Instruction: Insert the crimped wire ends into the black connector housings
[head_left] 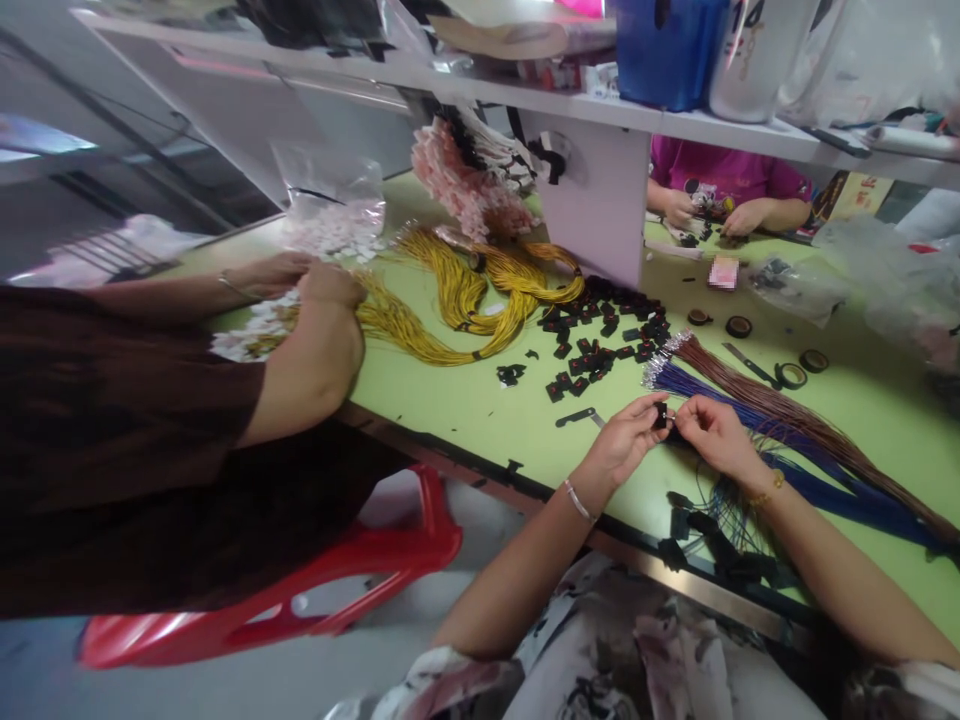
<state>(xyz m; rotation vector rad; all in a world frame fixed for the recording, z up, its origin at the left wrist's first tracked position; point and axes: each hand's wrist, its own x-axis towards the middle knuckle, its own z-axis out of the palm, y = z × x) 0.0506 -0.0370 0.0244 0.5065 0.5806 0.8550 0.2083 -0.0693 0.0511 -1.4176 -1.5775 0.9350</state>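
Note:
My left hand (624, 440) and my right hand (714, 432) meet over the green table (465, 400), pinching a small black connector (661, 416) between their fingertips. Thin blue wires trail from my right hand toward a bundle of blue wires (810, 470) lying next to a bundle of brown wires (795, 420). A heap of black connectors (607, 335) lies just beyond my hands. Finished black pieces with wires (720, 545) rest near the table's front edge.
A person in a dark top at the left handles yellow wires (480, 290) and white parts (330, 235). Another person in pink (720, 185) works across the table behind a white post (600, 200). Tape rolls (789, 375) lie at right. A red stool (315, 590) stands below.

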